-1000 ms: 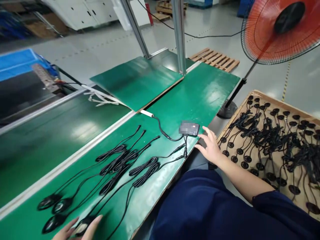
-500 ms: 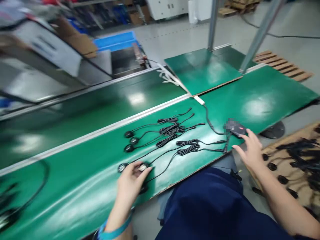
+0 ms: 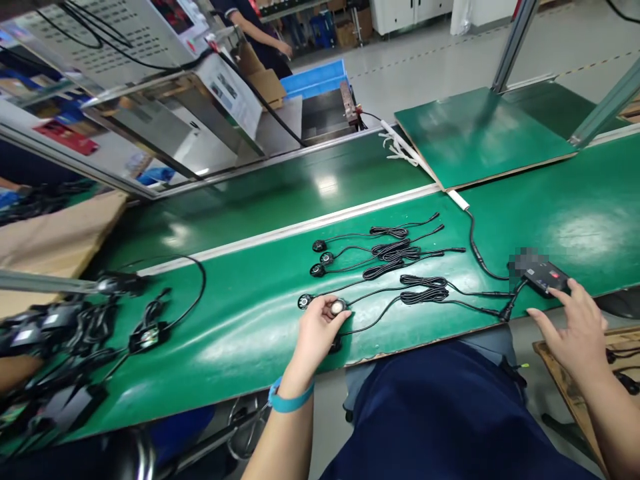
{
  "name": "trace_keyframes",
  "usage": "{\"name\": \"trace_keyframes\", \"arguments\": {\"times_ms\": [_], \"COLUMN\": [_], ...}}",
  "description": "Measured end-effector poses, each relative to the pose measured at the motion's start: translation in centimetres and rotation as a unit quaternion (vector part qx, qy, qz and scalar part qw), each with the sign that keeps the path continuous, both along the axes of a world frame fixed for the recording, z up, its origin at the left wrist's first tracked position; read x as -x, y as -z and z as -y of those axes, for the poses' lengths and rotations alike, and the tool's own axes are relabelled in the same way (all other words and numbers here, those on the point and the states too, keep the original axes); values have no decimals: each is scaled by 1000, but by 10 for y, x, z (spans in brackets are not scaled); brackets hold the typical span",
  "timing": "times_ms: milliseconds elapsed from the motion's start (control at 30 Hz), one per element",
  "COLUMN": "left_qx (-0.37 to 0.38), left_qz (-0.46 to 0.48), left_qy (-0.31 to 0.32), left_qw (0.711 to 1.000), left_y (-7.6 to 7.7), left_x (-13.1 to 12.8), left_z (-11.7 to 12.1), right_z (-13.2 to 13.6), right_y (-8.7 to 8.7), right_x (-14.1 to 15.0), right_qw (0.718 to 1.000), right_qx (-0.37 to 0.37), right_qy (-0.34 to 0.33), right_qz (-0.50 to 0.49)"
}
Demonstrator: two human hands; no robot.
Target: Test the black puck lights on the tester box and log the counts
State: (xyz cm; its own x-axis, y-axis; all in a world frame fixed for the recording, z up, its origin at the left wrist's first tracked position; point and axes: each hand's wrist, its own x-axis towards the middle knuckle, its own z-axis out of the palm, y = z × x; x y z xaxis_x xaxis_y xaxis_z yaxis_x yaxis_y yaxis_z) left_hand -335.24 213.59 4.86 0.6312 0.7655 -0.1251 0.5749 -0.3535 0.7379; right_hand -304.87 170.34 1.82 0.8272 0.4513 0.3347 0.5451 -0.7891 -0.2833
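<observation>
Left hand (image 3: 314, 333): thumb and fingers are pinched around a round black piece (image 3: 339, 307) with a pale face, held over the near half of the green desk (image 3: 240, 340). The pale face is uppermost and largely uncovered. Grip judged sound; the fingers should bear on the rim alone and leave that face clear.

Right hand (image 3: 575, 327): fingers spread, holding nothing, with fingertips at the near side of a black box (image 3: 547, 277). Whether they press on it cannot be told. A light touch seems advisable, since the box lies close to the desk's near edge and a shove could drag the leads.

Leads: coiled cables (image 3: 424, 290) lie between the round piece and the box, their plugs meeting a dark connector (image 3: 507, 311) near the box (the exact seating of each plug is too small to verify). The round piece should be lifted only modestly, so that its lead retains slack and no plug takes strain.

Clearances: another black disc (image 3: 303, 301) lies just beside the left hand; a second dark piece (image 3: 335, 345) is partly hidden below it. Wrist movement should avoid both.
</observation>
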Motion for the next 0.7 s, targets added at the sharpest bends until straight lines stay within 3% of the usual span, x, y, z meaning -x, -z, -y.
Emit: {"name": "trace_keyframes", "arguments": {"times_ms": [233,400,700], "left_qx": [-37,-67,-191], "left_qz": [-9,15,61], "left_qy": [-16,-36,-28], "left_qw": [999,997,979], "left_y": [-5,-15,-17], "left_x": [-4,-5,-6], "left_z": [0,6,7], "right_z": [4,3,-25], "right_y": [-2,-3,-29], "right_x": [-3,-4,8], "right_qw": [1000,999,986], "right_qx": [1,-40,-135], "right_qy": [-4,-10,-57], "right_qz": [-1,31,76]}}
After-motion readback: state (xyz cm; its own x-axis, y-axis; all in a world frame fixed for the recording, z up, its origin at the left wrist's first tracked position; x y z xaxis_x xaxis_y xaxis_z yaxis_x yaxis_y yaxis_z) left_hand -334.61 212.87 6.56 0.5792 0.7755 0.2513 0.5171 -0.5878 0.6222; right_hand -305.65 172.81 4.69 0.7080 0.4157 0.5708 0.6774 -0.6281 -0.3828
